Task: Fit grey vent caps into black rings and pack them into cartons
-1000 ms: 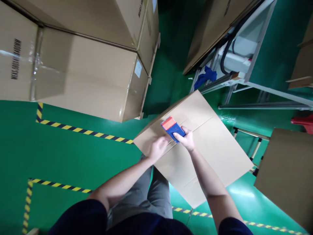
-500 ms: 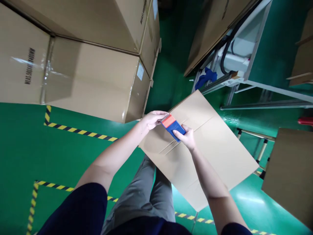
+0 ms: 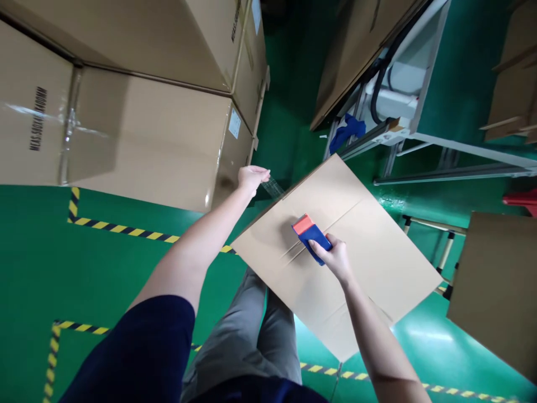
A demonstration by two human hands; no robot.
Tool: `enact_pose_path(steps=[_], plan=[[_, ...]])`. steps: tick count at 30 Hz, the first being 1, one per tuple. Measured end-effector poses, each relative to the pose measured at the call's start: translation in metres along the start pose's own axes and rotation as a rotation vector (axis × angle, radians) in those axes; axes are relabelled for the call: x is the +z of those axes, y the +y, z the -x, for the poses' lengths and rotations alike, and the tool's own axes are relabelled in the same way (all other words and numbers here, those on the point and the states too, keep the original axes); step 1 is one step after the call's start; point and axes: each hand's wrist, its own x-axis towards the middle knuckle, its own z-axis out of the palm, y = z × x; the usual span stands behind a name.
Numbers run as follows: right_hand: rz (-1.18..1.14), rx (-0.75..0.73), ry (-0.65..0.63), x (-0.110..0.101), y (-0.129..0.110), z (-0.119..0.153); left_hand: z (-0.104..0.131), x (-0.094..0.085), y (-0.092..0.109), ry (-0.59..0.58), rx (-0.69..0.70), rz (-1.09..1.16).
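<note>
My right hand (image 3: 335, 257) is closed around a blue and orange tape dispenser (image 3: 312, 238), held above the top of a cardboard box (image 3: 361, 257). Beyond the box's far left edge, my left hand (image 3: 252, 179) pinches the end of a strip of clear tape (image 3: 273, 188). The strip stretches from those fingertips toward the box edge; over the cardboard it is hard to make out. Several creases run across the box top below the dispenser.
Large stacked cartons (image 3: 146, 134) stand on a pallet at the left. A metal-framed table (image 3: 457, 148) with a blue cloth (image 3: 348, 132) beneath is at the upper right. Another cardboard piece (image 3: 495, 291) lies at the right. Yellow-black tape (image 3: 126, 230) marks the green floor.
My hands have moved apart. The left went up and left with the tape end, drawing out a strip, while the right shifted right and down with the dispenser.
</note>
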Motion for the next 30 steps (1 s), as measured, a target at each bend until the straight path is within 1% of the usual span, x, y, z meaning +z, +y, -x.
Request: enact_pose_path(steps=[3,7,9,11,13,16,18,22,24,26,28,30], plan=[[0.045,0.006,0.001,0.005,-0.007,-0.007,-0.011,0.018,-0.030,-0.020,-0.043,-0.092],[0.064,0.015,0.026,0.007,-0.006,-0.007,-0.005,0.044,-0.072,-0.123,-0.100,-0.252],[0.058,0.029,0.031,0.006,-0.001,-0.004,0.000,0.050,-0.085,-0.162,-0.104,-0.341],[0.053,0.037,0.038,0.006,0.003,-0.002,0.003,0.048,-0.089,-0.172,-0.106,-0.435],[0.057,0.039,0.042,0.006,0.004,-0.001,0.002,0.042,-0.086,-0.172,-0.109,-0.525],[0.068,0.034,0.036,0.006,0.002,-0.003,0.002,0.033,-0.073,-0.207,-0.083,-0.627],[0.075,0.038,0.020,0.006,0.000,-0.005,0.008,0.033,-0.064,-0.278,-0.049,-0.663],[0.093,0.052,-0.021,0.006,-0.002,-0.009,0.033,0.039,-0.050,-0.503,0.066,-0.694],[0.114,0.037,-0.033,0.007,-0.006,-0.012,0.045,0.042,-0.045,-0.551,0.127,-0.729],[0.149,0.011,-0.059,0.009,-0.014,-0.016,0.053,0.042,-0.041,-0.522,0.177,-0.787],[0.189,-0.017,-0.093,0.009,-0.021,-0.017,0.058,0.042,-0.037,-0.448,0.228,-0.859],[0.209,-0.033,-0.117,0.004,-0.020,-0.011,0.060,0.042,-0.034,-0.357,0.274,-0.934]])
